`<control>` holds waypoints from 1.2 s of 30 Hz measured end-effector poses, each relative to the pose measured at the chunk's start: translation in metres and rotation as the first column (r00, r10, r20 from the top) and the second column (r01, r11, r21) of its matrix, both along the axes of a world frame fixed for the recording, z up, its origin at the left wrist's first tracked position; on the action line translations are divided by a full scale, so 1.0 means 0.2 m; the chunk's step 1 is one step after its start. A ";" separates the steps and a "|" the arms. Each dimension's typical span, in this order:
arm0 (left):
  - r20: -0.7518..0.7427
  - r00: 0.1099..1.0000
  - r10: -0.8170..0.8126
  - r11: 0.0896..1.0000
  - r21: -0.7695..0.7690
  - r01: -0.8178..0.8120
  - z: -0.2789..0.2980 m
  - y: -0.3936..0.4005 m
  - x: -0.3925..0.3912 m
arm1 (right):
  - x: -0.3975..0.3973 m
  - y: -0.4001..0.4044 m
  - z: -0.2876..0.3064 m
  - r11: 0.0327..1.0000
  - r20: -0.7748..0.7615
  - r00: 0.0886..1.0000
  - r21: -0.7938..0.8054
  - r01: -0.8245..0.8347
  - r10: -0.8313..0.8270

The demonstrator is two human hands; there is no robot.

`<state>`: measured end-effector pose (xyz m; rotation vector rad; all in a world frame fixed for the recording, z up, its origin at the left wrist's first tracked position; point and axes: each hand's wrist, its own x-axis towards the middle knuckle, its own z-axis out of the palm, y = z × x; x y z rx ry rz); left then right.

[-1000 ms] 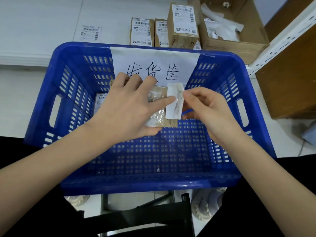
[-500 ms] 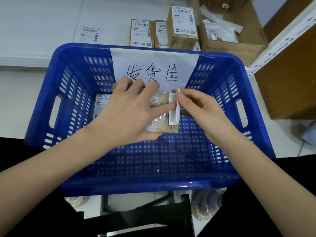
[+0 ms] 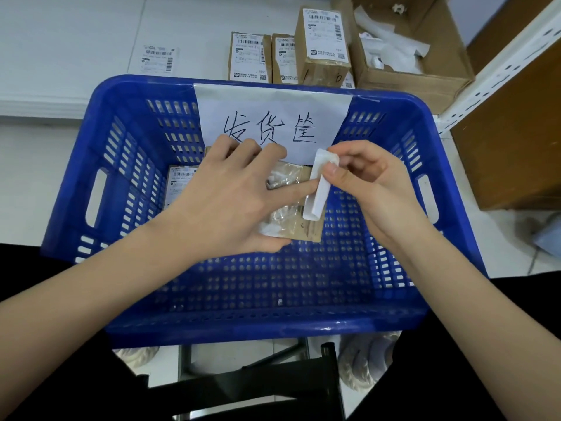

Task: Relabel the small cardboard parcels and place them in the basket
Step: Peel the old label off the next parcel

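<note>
A small cardboard parcel (image 3: 299, 221) with torn label residue on top sits over the blue basket (image 3: 409, 299). My left hand (image 3: 230, 202) grips it, fingers spread over the top, thumb at the near edge, index finger pointing right. My right hand (image 3: 367, 180) pinches a white label strip (image 3: 318, 189) that curls up off the parcel's right side. A labelled parcel (image 3: 177, 183) lies in the basket at the left, mostly hidden by my left hand.
A paper sign (image 3: 273, 117) with handwriting hangs on the basket's far wall. Behind it, three labelled parcels (image 3: 323, 47) stand on the white table beside a loose label (image 3: 158, 59). An open carton (image 3: 406, 56) holds peeled backing scraps. A metal shelf upright (image 3: 501, 56) rises at right.
My right hand has pulled the label strip upward and rolled it further off the parcel. My left hand has kept its hold on the parcel.
</note>
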<state>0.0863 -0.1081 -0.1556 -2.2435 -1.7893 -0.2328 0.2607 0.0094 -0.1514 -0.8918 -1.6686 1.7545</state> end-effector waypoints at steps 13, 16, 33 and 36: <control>0.032 0.999 0.023 0.998 0.058 -0.025 0.08 -0.01 -0.06 | 0.05 0.06 0.02 0.997 -0.078 0.997 -0.076 -0.015 0.009; -0.015 0.999 -0.029 0.999 0.035 0.029 0.10 -0.01 -0.07 | 0.05 0.07 0.02 1.000 -0.009 1.000 -0.008 -0.023 0.023; -0.037 0.999 0.023 0.999 -0.027 -0.024 0.04 -0.01 -0.04 | 0.01 0.03 0.06 0.997 0.069 0.997 -0.060 -0.039 0.043; -0.047 0.999 -0.022 0.999 -0.031 0.021 0.04 -0.01 -0.03 | 0.00 0.02 0.05 0.999 0.072 0.997 -0.032 0.030 -0.028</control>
